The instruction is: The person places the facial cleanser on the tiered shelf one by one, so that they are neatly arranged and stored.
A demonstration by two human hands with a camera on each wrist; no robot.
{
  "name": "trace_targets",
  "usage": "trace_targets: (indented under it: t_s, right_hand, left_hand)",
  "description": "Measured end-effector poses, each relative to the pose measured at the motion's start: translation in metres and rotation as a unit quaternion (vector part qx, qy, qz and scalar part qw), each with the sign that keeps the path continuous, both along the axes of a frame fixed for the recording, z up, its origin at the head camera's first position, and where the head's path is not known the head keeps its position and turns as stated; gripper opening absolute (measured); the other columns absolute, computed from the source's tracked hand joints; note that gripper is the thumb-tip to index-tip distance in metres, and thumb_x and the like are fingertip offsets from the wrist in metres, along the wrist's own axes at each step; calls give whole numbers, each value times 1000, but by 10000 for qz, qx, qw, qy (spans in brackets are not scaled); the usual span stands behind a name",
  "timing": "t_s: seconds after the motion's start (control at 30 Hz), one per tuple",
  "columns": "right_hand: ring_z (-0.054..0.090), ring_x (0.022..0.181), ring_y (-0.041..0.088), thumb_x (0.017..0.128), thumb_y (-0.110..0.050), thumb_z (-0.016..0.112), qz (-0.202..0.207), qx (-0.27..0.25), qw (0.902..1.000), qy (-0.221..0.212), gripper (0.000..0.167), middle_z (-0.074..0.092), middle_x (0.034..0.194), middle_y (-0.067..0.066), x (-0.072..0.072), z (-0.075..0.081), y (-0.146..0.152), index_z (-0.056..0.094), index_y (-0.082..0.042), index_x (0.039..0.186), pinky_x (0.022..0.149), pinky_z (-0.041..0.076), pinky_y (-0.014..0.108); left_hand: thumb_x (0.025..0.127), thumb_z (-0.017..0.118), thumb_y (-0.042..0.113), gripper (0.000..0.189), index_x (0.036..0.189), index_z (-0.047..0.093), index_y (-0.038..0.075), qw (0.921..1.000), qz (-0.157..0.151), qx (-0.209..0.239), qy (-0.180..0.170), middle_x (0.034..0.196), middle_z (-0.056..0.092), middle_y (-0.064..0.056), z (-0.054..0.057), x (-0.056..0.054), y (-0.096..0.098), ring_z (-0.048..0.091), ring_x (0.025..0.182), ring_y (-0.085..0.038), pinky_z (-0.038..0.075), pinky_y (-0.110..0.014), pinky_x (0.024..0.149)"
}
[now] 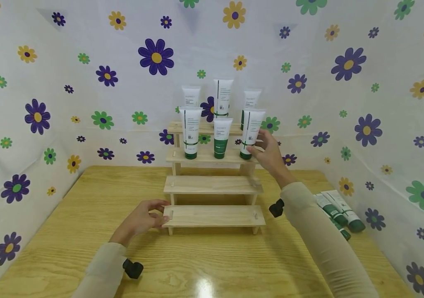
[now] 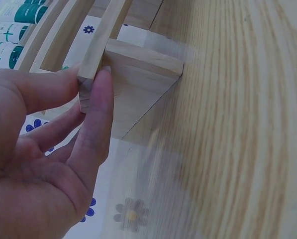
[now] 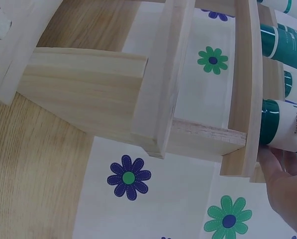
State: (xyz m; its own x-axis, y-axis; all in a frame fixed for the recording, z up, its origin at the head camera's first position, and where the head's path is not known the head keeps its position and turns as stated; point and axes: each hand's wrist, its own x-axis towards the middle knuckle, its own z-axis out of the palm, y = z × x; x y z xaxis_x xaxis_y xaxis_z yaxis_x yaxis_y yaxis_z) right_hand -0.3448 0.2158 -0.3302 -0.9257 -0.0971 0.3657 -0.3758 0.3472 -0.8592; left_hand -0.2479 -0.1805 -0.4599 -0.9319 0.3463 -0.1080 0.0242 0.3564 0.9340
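Note:
A stepped wooden rack (image 1: 212,184) stands on the table. My left hand (image 1: 145,218) pinches the left end of its lowest shelf; in the left wrist view, thumb and fingers clasp the board's end (image 2: 91,79). Farther up, my right hand (image 1: 270,154) grips a white tube with a green cap (image 1: 252,130) at the right of the second shelf from the top, its cap at the board. Beside it on that shelf stand a green-and-white tube (image 1: 221,138) and a taller white tube (image 1: 191,132). Three more tubes, one tall and white (image 1: 222,97), stand on the top shelf, partly hidden.
Several green-and-white tubes (image 1: 340,211) lie in a pile on the table (image 1: 212,265) at the right, beyond my right forearm. Flower-printed white cloth (image 1: 156,95) encloses the back and both sides. The two lower shelves (image 1: 213,185) bear no tubes.

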Motion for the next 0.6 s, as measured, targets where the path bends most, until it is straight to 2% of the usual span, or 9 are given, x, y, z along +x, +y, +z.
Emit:
trace_targets:
  t_s: [0.6]
  right_hand:
    - [54,137,40,99,1,64,-127,94,9999,39,60,51,151,22,-2,0,-2,38,-2,153,120,42,52]
  left_hand:
    - [95,74,12,53,142,55,-1,10000,-40,-63,15,121,59,-22,0,-1,0,71,94,-19,65,-38,81]
